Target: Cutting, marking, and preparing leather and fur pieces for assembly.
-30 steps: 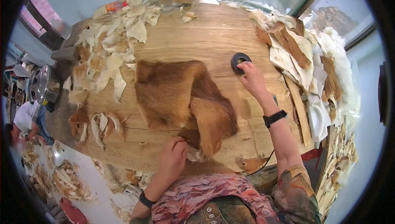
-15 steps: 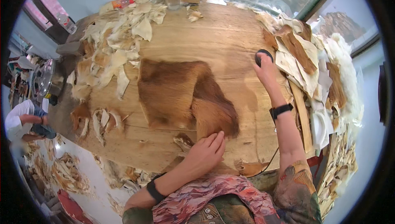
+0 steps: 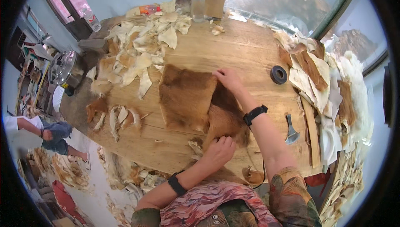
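A brown fur pelt lies in front of me, with a folded strip along its right side. My right hand pinches its far right corner between closed fingers. At the near edge my left hand is closed, with curled fingers gripping the lower end of the same fur. A roll of black tape lies flat on the table to the right, apart from both hands. Below it lies a fan-bladed leather knife with a dark handle.
Pale hide scraps cover the wooden table's far left, with more hides and white fur on the right. A glass jar stands at the back. A wooden strip runs along the right; a person is at far left.
My right hand has let go of the black tape roll and moved left to the fur's far corner. My left hand's fingers have curled in. The whole view has shifted, bringing the knife into sight.
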`<move>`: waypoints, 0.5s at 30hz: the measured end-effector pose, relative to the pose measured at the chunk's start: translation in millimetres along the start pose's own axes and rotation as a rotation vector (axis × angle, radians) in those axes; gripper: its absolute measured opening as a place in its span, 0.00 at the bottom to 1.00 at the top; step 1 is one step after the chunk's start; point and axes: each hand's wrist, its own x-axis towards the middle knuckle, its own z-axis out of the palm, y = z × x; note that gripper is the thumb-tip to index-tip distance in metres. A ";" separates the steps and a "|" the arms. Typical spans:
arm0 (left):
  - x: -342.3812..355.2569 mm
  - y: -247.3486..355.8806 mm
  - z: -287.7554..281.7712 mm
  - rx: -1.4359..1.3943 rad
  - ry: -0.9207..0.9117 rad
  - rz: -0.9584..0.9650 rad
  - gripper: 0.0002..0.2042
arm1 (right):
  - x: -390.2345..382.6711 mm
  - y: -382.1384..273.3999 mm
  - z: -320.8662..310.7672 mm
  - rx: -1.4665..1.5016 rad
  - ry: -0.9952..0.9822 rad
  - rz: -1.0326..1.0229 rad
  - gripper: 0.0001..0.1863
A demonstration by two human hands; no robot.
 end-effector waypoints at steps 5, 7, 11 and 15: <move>-16.3 6.0 5.5 -0.008 0.026 -0.128 0.05 | -18.4 -45.7 2.8 0.342 -0.292 0.229 0.17; -20.7 4.9 13.9 -0.007 -0.021 -0.081 0.06 | -30.3 -54.8 -11.5 0.382 -0.498 0.106 0.12; -35.9 -10.6 -5.0 -0.241 0.018 -0.049 0.06 | -62.5 -59.3 -59.6 0.960 -0.288 0.071 0.13; -68.2 -34.6 -79.3 -0.584 0.156 -0.364 0.04 | -98.4 -57.9 -126.0 1.330 0.140 -0.173 0.19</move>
